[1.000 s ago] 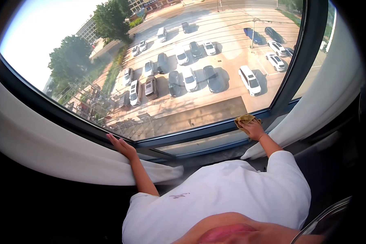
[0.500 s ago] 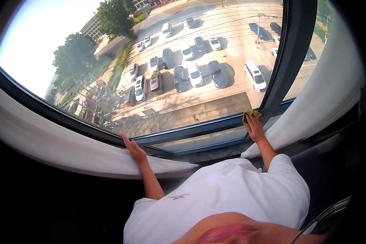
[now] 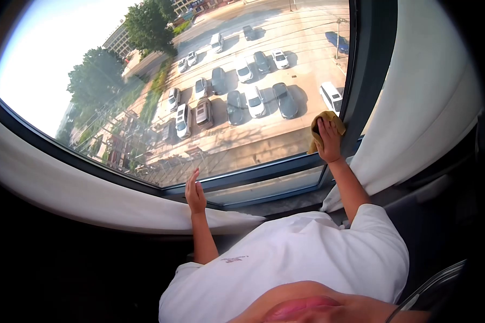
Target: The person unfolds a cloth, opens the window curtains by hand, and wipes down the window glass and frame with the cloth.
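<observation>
A mustard-brown cloth lies under the fingers of my right hand, at the lower right corner of the window pane. That hand presses the cloth to the glass beside the dark upright frame. On the left, my left hand is raised with its fingers stretched upward and nothing in it. It stands in front of the lower window rail; whether it touches the rail or the glass I cannot tell.
A white curtain hangs on the right, close to my right forearm. Another white curtain runs along the left below the frame. A lower pane sits under the rail. Outside are parked cars and trees.
My right hand has moved up and slightly left with the cloth, from the rail's corner onto the glass. My left hand has shifted right, its fingers now pointing upward.
</observation>
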`<control>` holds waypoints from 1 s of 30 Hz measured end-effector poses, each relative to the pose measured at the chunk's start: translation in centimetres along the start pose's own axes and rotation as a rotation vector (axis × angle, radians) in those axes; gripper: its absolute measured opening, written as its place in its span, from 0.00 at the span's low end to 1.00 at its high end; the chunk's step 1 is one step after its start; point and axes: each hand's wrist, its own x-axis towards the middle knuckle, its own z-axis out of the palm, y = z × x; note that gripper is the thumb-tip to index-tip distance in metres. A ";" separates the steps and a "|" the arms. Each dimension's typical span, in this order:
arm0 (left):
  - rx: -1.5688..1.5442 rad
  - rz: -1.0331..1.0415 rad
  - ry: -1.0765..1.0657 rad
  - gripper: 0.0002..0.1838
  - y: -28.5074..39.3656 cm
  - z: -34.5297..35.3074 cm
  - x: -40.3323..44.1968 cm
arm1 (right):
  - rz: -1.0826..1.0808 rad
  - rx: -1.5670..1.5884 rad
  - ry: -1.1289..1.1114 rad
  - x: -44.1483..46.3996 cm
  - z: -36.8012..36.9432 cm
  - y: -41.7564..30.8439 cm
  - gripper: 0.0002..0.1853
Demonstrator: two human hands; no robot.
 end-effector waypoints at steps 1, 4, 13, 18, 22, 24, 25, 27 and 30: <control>-0.005 0.028 0.013 0.18 0.5 0.1 0.5 | -0.017 -0.003 0.031 1.9 -0.5 -0.1 0.33; 0.092 0.145 0.130 0.18 2.4 0.5 2.0 | -0.088 -0.062 0.150 7.8 -2.6 -0.8 0.34; 0.332 0.007 0.209 0.38 1.1 4.0 5.3 | -0.289 -0.197 0.455 24.7 -10.7 -5.5 0.34; 0.324 -0.030 0.292 0.49 -0.5 5.4 6.3 | -0.368 -0.358 0.555 32.3 -14.4 -9.0 0.33; 0.393 -0.024 0.356 0.52 -2.2 6.7 6.0 | -0.321 -0.466 0.564 36.6 -17.2 -10.8 0.35; 0.409 -0.038 0.347 0.53 -2.5 6.7 6.0 | -0.335 -0.450 0.658 38.9 -17.8 -11.5 0.35; 0.417 -0.047 0.343 0.54 -2.5 6.7 5.9 | -0.335 -0.450 0.690 40.0 -17.8 -11.6 0.35; 0.422 -0.057 0.335 0.54 -2.1 6.9 5.9 | -0.335 -0.447 0.757 41.4 -18.0 -11.5 0.34; 0.429 -0.062 0.330 0.54 -1.8 6.6 6.0 | -0.334 -0.420 0.764 41.5 -17.7 -11.5 0.34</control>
